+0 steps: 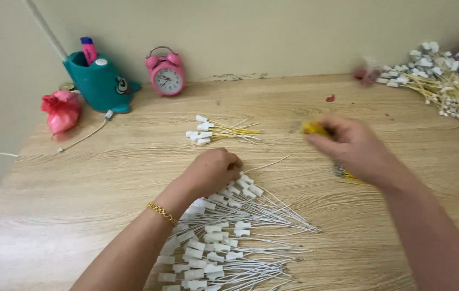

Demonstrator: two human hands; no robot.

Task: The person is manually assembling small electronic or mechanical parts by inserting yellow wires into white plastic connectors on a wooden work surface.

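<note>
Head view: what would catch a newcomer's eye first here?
The spread of white-tagged wires fanned across the near wooden table, with the left hand resting on its top edge. The right hand is blurred, holding something yellow. At the back wall stand a pink alarm clock and a teal whale-shaped holder.

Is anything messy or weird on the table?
A few red specks dot the wood near the far pile of tags, like small spills. The right hand is blurred. Otherwise nothing stands out.
</note>
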